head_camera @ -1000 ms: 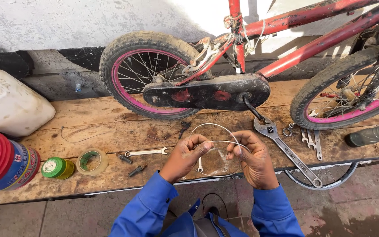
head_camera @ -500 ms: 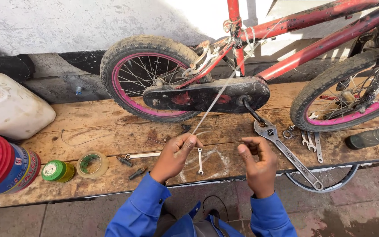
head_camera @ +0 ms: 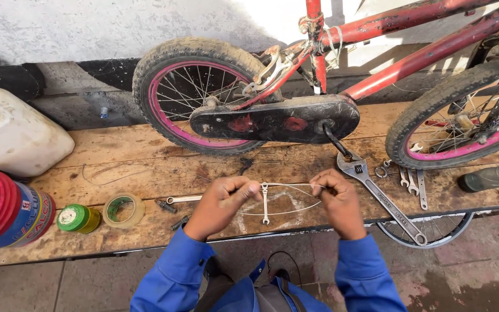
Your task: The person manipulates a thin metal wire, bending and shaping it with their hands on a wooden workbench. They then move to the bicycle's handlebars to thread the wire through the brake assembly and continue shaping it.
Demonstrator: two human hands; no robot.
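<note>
- Wire (head_camera: pixel 287 186), thin and looped, is stretching between both hands just above the wooden bench (head_camera: pixel 145 167).
- I am seeing the left hand (head_camera: pixel 223 202) pinching one end, its grip tight.
- Right hand (head_camera: pixel 336 199) is gripping the other end, near the adjustable wrench (head_camera: pixel 379 196).
- Small spanner (head_camera: pixel 265 203) is lying below the wire.

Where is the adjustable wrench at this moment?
Head view, right side: the adjustable wrench lies diagonally on the wooden bench, just right of the right hand.
</note>
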